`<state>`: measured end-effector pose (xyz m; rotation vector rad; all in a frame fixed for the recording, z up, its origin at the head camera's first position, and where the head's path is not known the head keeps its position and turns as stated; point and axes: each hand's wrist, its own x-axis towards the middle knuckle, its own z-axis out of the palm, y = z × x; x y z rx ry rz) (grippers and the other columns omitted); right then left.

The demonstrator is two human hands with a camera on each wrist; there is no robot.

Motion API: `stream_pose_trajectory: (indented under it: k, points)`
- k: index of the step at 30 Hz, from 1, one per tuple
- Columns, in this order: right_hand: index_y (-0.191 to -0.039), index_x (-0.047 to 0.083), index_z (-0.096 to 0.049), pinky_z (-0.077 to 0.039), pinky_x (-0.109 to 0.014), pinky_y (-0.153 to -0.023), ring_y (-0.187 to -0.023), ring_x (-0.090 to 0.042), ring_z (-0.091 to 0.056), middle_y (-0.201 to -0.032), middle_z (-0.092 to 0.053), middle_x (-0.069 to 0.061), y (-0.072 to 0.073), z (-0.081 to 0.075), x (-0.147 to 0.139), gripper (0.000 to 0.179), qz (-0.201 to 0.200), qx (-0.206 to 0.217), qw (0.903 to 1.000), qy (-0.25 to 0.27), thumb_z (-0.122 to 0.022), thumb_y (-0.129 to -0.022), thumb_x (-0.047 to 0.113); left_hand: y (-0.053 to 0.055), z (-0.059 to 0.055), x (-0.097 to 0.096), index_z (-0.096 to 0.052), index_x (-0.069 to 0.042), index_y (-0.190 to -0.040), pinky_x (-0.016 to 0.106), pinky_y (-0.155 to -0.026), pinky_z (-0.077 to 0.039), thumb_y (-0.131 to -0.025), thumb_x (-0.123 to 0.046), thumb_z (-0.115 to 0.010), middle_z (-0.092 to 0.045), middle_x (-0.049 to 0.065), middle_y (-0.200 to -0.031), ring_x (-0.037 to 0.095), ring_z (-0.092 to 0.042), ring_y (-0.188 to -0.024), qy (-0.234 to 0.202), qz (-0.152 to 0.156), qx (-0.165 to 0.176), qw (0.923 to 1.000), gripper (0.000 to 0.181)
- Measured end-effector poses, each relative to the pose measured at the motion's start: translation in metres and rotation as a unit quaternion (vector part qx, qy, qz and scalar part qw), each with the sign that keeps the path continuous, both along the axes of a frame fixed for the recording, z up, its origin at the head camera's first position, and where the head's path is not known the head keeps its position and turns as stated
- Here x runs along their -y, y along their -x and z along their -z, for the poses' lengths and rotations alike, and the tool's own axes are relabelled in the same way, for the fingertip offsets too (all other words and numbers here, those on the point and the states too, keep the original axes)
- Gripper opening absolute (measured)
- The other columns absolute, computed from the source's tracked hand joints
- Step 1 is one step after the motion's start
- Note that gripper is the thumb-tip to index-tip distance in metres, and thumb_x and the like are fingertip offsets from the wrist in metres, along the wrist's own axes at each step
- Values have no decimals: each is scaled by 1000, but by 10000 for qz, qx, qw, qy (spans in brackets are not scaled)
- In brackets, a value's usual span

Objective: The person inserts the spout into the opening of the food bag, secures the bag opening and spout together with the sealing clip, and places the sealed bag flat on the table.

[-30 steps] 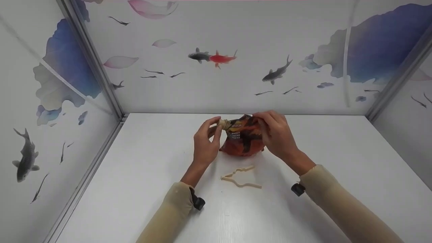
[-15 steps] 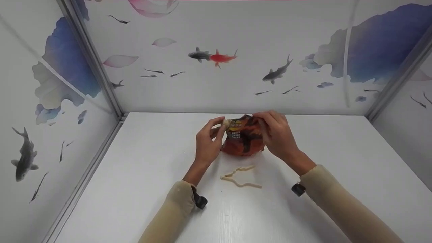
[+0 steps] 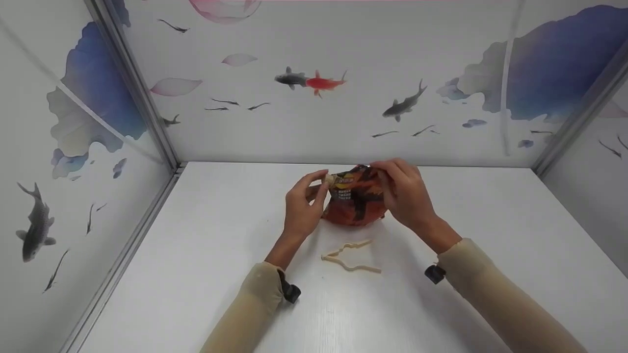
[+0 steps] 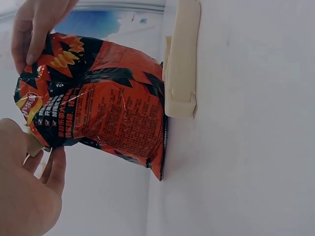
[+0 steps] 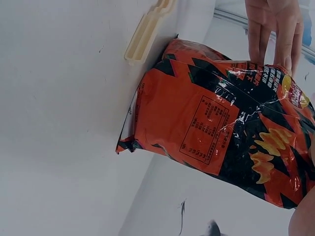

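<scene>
A red and black chip bag [image 3: 355,208] stands upright on the white table, its lower edge on the surface. My left hand [image 3: 302,208] is at the bag's top left corner, pinching a small cream-coloured piece [image 4: 32,144] against the bag's edge. Fingers hide most of that piece, so I cannot tell its kind. At the opposite top corner my right hand [image 3: 406,196] grips the bag between thumb and fingers. In front of the bag lies a cream bag clip [image 3: 354,268], spread in a V and touched by neither hand; the left wrist view shows its hinge end close up.
Around the white table [image 3: 221,245] rise panels printed with fish and lily pads. The back panel [image 3: 255,142] stands close behind the bag. Metal frame posts [image 3: 169,147] mark the corners.
My left hand has shifted slightly right, and less of the cream piece shows beyond the fingers. My right hand, the bag and the clip stay nearly where they were.
</scene>
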<state>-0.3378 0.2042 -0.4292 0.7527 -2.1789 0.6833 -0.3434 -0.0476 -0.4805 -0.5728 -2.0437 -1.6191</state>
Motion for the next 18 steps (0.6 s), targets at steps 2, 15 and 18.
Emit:
stream_pose_trajectory:
  k: [2,15,18]
  points:
    - [-132,9,-72,-51,-52,-99,-113,-27,-67,-119,-72,-10,1,0,1,25,-26,-16,10000,53,-66,-108,8,0,0,0,-67,-12,-142,26,-100,-62,-110,-18,-65,-71,7,-136,17,-79,-112,16,-17,-44,10000,32]
    - [-131,9,-73,-47,-51,-102,-114,-29,-66,-118,-74,-9,-4,-13,20,29,263,-459,9979,-363,-65,-103,9,2,1,0,-68,-10,-140,25,-99,-62,-109,-16,-67,-72,8,-134,17,-80,-109,47,-117,-159,9998,32]
    - [-135,9,-71,-46,-52,-107,-119,-29,-66,-125,-74,-9,-4,-17,30,33,85,-800,9936,-796,-69,-102,11,2,0,0,-67,-10,-141,24,-100,-61,-110,-16,-66,-71,7,-134,15,-79,-110,88,-111,-144,9998,32]
